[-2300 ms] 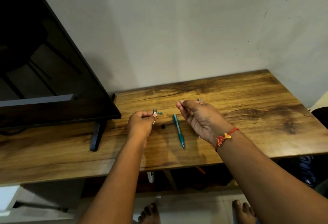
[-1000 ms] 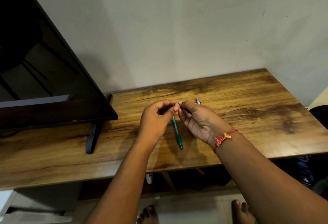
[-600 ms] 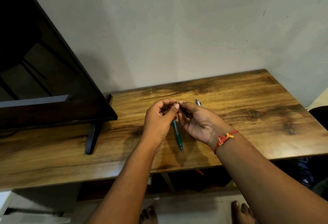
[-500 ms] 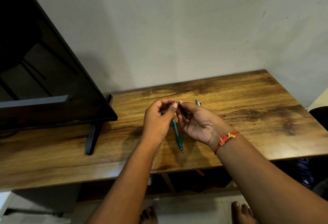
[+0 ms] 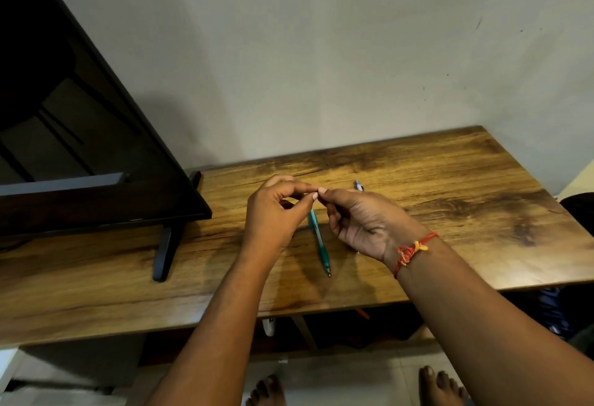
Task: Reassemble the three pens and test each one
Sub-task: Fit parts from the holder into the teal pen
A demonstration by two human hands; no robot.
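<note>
Left hand [image 5: 276, 217] and right hand [image 5: 363, 222] over desk [image 5: 450, 180]. Fingers [image 5: 308, 197] of both are curled, tips meeting in a pinch; the pen part between them is hidden by the fingertips. Teal pen [image 5: 319, 241] lies flat on the desk just below the fingers, tip toward the person; barrel marking too small to read. End of second pen [image 5: 358, 185] shows just beyond the right fingers. Red thread [image 5: 414, 248] on right wrist.

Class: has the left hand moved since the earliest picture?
Yes. The left hand has shifted right, from clear of the teal pen to over its top end.
</note>
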